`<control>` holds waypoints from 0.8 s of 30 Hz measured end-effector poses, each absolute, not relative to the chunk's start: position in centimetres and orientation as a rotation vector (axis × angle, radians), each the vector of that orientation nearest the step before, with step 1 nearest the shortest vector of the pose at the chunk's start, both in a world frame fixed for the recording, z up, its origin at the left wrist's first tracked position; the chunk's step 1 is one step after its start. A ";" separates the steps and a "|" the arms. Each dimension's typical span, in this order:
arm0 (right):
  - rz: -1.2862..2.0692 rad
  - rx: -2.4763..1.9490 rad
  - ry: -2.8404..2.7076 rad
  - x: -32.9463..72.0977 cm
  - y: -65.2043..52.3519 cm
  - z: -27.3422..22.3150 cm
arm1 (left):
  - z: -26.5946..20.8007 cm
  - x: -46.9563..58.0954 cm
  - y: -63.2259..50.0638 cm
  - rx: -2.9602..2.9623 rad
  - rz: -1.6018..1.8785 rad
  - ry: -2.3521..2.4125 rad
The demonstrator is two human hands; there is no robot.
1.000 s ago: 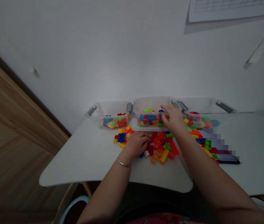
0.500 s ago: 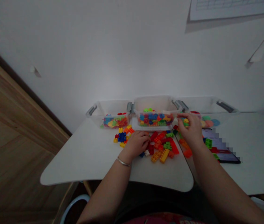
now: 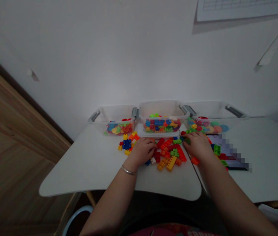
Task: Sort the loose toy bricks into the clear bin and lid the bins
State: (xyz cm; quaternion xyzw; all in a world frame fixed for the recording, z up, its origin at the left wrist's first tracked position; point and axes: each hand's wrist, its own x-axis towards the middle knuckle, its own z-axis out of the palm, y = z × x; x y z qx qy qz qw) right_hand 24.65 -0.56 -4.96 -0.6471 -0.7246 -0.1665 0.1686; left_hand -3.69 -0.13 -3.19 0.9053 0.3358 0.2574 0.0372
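My left hand (image 3: 143, 150) rests at the left side of a pile of toy building bricks (image 3: 167, 144). Its fingers are curled down, and whatever lies under them is hidden. A metal bangle circles that wrist. On the pile's right, over the gap between the tables, my right hand (image 3: 197, 144) is low with its fingers bent. A small dark green piece (image 3: 187, 141) shows at its fingertips, its kind unclear. Near my left hand lie blue bricks (image 3: 127, 144); yellow bricks (image 3: 171, 163) lie at the pile's front.
Along the wall stand a left clear bin (image 3: 119, 118), a middle clear bin (image 3: 164, 113) and a right clear bin (image 3: 210, 114), each with colourful pieces. A tablet (image 3: 234, 157) lies on the right under several bricks. Two white tabletops (image 3: 84, 170) meet at a seam.
My right hand has come down from the right bin's front edge to the bricks beside the seam. My left hand stays on the pile, and the view has shifted slightly.
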 end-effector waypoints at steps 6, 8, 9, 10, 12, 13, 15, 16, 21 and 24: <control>-0.485 -1.866 -2.058 24.2 -0.8 -4.8 | -3.0 -3.7 -0.2 2.789 0.771 1.039; -0.477 -1.862 -2.057 24.1 -0.7 -4.8 | -3.0 -3.7 -0.2 2.789 0.768 1.045; -0.470 -1.858 -2.061 24.1 -0.6 -4.9 | -3.0 -3.7 -0.2 2.789 0.766 1.048; -0.460 -1.852 -2.067 24.1 -0.6 -5.0 | -3.1 -3.7 -0.2 2.791 0.761 1.046; -0.443 -1.842 -2.080 24.1 -0.5 -5.3 | -3.2 -3.7 -0.1 2.789 0.761 1.044; -0.437 -1.836 -2.085 24.2 -0.4 -5.4 | -3.3 -3.7 0.0 2.787 0.769 1.043; -0.424 -1.825 -2.082 24.2 -0.4 -5.5 | -3.5 -3.7 0.1 2.788 0.783 1.041; -0.415 -1.820 -2.075 24.2 -0.4 -5.5 | -3.6 -3.7 0.1 2.790 0.788 1.040; -0.324 -1.801 -1.992 24.0 -0.4 -5.2 | -3.5 -3.7 0.0 2.793 0.773 1.053; -0.228 -1.762 -1.835 24.0 -0.3 -4.9 | -3.3 -3.7 -0.1 2.792 0.759 1.052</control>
